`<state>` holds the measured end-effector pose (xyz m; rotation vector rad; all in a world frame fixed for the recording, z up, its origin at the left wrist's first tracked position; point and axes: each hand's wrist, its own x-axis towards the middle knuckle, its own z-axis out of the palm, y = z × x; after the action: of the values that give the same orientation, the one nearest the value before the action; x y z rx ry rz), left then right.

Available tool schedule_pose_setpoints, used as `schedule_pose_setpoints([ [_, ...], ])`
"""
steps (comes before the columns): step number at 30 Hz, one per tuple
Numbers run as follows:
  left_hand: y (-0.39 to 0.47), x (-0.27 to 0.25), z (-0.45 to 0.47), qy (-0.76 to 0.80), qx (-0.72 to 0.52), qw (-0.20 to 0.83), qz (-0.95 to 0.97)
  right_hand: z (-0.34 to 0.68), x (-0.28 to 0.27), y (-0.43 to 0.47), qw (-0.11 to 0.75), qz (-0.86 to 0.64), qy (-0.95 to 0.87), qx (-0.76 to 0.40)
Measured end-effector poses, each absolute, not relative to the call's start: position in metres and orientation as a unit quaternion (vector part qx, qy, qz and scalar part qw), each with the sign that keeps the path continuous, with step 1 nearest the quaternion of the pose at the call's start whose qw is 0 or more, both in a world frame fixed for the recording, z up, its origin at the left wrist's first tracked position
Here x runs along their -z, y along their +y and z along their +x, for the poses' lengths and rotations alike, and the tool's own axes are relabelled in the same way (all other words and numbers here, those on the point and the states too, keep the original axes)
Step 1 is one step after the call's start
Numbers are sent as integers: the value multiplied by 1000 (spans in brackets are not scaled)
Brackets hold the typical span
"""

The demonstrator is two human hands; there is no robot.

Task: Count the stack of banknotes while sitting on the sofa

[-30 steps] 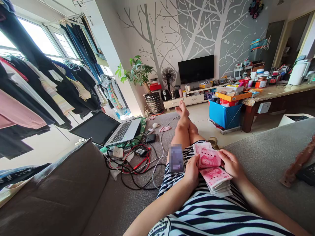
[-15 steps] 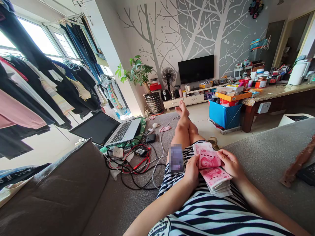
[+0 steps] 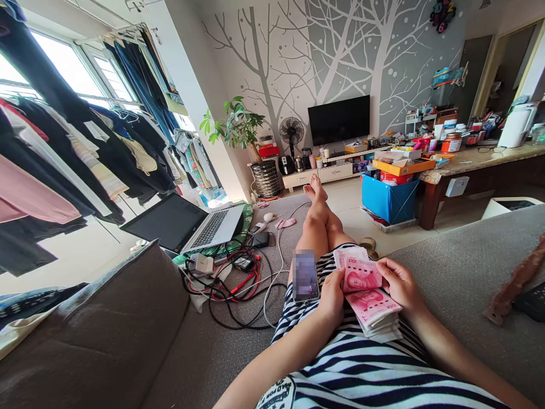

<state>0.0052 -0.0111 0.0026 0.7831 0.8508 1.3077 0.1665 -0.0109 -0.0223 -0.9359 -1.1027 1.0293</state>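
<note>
Extended the left forearm up from the bottom edge, with the left hand (image 3: pixel 332 296) turned inward against the left side of the upper banknotes (image 3: pixel 363 278). Pressed the left thumb onto their printed surface, in a closed grip. Brought the right forearm in from the lower right, slanting toward the lap, with the right hand (image 3: pixel 400 286) palm inward at the opposite edge. Pinched that edge between right thumb and curled fingers, with hardly any opening.

Located the upper banknotes over the lap, between the two hands: pink, marked 100. Listed with them a lower stack of banknotes (image 3: pixel 374 309), spread toward the body above the striped garment (image 3: pixel 361 372), uneven at the near end. Recorded a phone (image 3: pixel 313 292) on the thigh, just beside the left hand.

Could not see most of the left fingers, hidden beneath the notes. Could not tell the number of notes, nor any join between upper and lower portions. Found the phone screen partly masked by pixel blocks. Saw both arms and the garment's printed badge (image 3: pixel 279 396) cropped at the bottom edge. Could not trace single cables (image 3: pixel 232 289) in the tangle on the sofa (image 3: pixel 238 352), near an open laptop (image 3: pixel 215 227).

Noted no clear shift of hands, notes or phone from half a second earlier.
</note>
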Motion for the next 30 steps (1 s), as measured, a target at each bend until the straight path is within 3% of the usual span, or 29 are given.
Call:
schedule_pose_setpoints([
  [30,-6,0,6,380,-585,630,341,166,20,-11,628,-407,-492,-446],
])
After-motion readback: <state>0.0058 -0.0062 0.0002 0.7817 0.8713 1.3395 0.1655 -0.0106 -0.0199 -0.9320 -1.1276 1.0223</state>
